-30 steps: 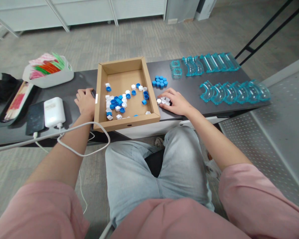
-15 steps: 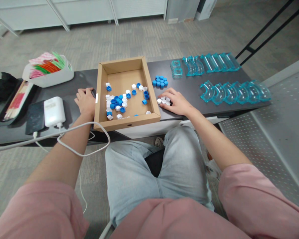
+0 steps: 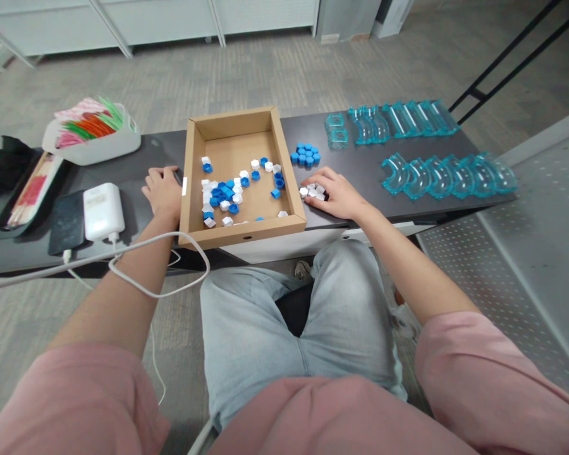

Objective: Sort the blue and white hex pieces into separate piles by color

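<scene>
A shallow cardboard box (image 3: 288, 170) stands on the dark table, with loose blue and white hexagonal pieces (image 3: 226, 191) scattered inside. My left hand (image 3: 164, 191) rests beside the box's left wall, its fingers apart and nothing visible in them. Right of the box, my right hand (image 3: 337, 194) lies on the table, thumb and fingers spread around a small cluster of white hexagonal pieces (image 3: 312, 191). The fingers touch its edge, and the hand partly hides it. Just beyond sits a compact group of blue hexagonal pieces (image 3: 306, 154), packed side by side.
Clear teal plastic parts (image 3: 448, 177) stand in rows at the right. On the left are a white basket (image 3: 109, 145) of coloured sticks, a black tray (image 3: 9, 229), a dark phone-like slab (image 3: 66, 222) and a white device (image 3: 103, 212). A white cable (image 3: 171, 294) loops over my left forearm.
</scene>
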`<state>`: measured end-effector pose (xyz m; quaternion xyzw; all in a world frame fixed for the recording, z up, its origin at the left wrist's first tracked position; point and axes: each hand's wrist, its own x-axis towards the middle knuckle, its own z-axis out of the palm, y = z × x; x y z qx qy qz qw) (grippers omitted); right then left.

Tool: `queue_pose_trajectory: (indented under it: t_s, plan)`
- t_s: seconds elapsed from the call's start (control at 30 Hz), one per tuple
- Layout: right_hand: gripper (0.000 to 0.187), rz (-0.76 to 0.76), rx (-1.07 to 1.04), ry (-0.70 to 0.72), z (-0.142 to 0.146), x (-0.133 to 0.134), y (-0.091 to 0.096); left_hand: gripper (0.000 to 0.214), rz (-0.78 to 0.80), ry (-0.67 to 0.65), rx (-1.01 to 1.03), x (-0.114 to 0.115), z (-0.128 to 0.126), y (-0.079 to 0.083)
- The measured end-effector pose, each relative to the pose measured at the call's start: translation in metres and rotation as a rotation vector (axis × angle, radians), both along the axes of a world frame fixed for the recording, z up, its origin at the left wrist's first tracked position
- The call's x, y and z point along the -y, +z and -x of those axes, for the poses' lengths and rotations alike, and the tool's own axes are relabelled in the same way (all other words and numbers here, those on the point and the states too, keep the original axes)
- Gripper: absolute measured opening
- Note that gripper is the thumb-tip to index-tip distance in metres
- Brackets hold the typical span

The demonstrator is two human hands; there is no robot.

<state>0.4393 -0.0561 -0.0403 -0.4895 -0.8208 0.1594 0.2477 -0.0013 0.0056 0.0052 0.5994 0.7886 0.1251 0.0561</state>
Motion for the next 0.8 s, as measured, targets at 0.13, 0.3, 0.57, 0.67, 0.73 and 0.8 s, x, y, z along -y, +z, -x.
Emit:
queue_pose_trajectory:
  t_s: [0.13,0.3,0.57,0.67,0.73,0.8]
  plan:
    - [0.051,-0.004,-0.003,-0.001,0.0000,-0.0001,-0.0002,0.061,0.001,-0.004,-0.002,0.0009,-0.0007,0.0004]
    - [0.052,0.001,-0.004,0.002,-0.0002,0.0001,0.0005,0.061,0.008,-0.004,0.000,0.0010,-0.0008,0.0009]
    - [0.051,0.005,0.013,-0.006,-0.0006,0.0007,0.0013,0.062,0.002,-0.002,-0.017,-0.0008,0.0013,-0.0019]
    - [0.050,0.006,0.019,-0.007,-0.0005,0.0013,0.0023,0.063,0.004,0.001,-0.015,-0.0009,0.0015,-0.0016]
    - [0.050,0.006,0.018,-0.003,-0.0004,0.0016,0.0030,0.064,0.009,0.003,-0.016,-0.0007,0.0013,-0.0009]
    - [0.050,0.005,0.017,0.000,-0.0004,0.0017,0.0036,0.064,0.015,0.001,-0.016,-0.0004,0.0009,-0.0003]
